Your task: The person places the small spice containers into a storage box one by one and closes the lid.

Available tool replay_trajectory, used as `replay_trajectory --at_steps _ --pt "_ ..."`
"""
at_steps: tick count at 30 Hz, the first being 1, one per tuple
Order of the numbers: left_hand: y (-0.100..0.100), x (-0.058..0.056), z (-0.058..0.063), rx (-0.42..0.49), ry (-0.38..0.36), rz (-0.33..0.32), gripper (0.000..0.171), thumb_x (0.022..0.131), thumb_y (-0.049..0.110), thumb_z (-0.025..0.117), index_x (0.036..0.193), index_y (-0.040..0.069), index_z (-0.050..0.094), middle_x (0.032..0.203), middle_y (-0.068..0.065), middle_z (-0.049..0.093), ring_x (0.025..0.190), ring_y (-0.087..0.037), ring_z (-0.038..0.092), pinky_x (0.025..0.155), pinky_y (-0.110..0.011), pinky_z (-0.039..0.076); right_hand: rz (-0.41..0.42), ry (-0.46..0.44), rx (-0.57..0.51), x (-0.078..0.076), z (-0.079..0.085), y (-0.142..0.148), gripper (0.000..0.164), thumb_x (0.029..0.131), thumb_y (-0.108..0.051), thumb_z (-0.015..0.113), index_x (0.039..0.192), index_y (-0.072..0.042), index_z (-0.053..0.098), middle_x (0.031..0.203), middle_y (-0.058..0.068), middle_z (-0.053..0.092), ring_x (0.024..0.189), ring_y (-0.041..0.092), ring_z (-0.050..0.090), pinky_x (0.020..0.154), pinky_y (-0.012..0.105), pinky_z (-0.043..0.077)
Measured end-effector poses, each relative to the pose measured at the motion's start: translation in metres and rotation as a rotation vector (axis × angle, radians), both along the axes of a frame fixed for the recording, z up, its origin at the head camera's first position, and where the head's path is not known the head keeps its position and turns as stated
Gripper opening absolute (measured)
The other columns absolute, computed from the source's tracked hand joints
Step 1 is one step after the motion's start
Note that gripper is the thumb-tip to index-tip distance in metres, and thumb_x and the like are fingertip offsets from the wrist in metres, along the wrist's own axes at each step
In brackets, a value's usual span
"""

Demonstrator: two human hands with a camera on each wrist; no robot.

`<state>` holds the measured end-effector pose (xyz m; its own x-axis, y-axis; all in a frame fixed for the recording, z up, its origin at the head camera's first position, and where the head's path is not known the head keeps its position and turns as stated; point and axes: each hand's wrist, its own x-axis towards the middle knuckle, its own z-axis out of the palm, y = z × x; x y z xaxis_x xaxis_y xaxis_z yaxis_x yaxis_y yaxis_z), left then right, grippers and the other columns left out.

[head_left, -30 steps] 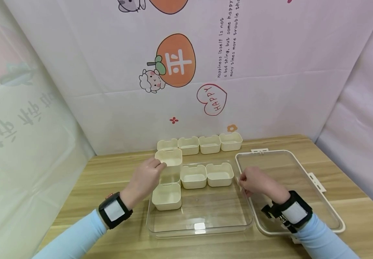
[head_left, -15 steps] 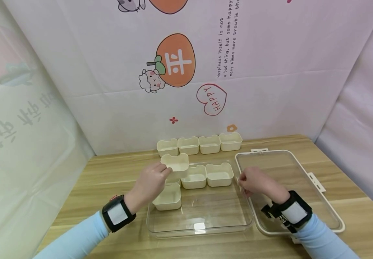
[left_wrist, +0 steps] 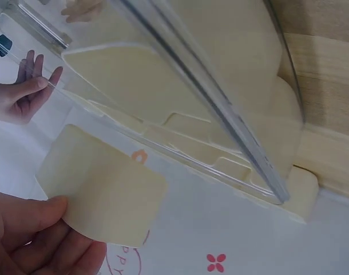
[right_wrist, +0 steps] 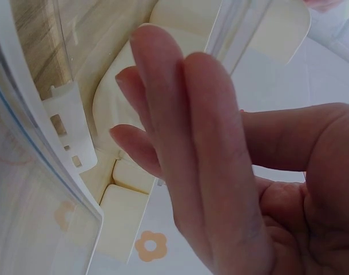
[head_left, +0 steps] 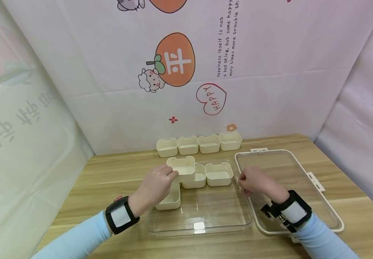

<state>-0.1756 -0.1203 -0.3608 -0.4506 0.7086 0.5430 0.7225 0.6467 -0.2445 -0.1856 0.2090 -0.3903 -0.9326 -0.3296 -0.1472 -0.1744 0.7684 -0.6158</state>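
In the head view, my left hand (head_left: 156,183) pinches the left side of a small cream plastic box (head_left: 182,169), also seen as a cream box (left_wrist: 103,186) in the left wrist view. It is held above the back of a clear plastic container (head_left: 217,212). Inside that container stand a cream box (head_left: 219,174) at the back right, another cream box (head_left: 199,178) partly hidden by the held one, and a third cream box (head_left: 168,201) at the left. My right hand (right_wrist: 203,149) is at the container's right rim, its fingers nearly straight; whether they touch is unclear.
Several cream boxes (head_left: 188,145) stand in a row behind the container, close to the printed cloth backdrop (head_left: 125,118). A clear lid (head_left: 290,190) with a white frame and clips lies at the right on the wooden table (head_left: 105,169).
My left hand has carried the cream box to the right and slightly lower, from above the container's back left corner to in front of the middle box. The right hand has stayed in place.
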Motion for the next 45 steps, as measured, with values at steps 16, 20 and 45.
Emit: replay_trajectory --at_steps 16,20,45 --pt "0.016 0.011 0.0 -0.036 0.008 -0.07 0.025 0.067 -0.01 0.057 0.08 0.008 0.069 0.073 -0.001 0.064 0.069 -0.014 0.058 0.067 -0.024 0.049 -0.004 0.012 0.007 0.003 0.002 -0.001 0.016 0.088 -0.003 0.056 0.085 0.008 0.069 0.061 0.006 0.066 0.05 0.014 0.065 0.049 0.025 0.053" --pt "0.021 0.013 0.0 -0.03 0.015 -0.088 0.024 0.066 -0.009 0.058 0.078 0.008 0.069 0.072 0.0 0.063 0.068 -0.013 0.056 0.065 -0.023 0.048 0.001 0.014 0.003 0.003 0.002 -0.001 0.016 0.088 -0.003 0.056 0.084 0.007 0.069 0.061 0.006 0.066 0.05 0.015 0.065 0.049 0.025 0.053" --pt "0.035 0.028 -0.005 -0.097 -0.041 -0.128 0.022 0.06 -0.007 0.056 0.067 0.012 0.064 0.063 0.005 0.059 0.058 -0.009 0.048 0.056 -0.018 0.041 0.023 0.037 0.044 0.0 0.001 0.0 0.019 0.089 -0.005 0.057 0.079 0.003 0.069 0.058 0.002 0.064 0.048 0.011 0.063 0.049 0.024 0.051"
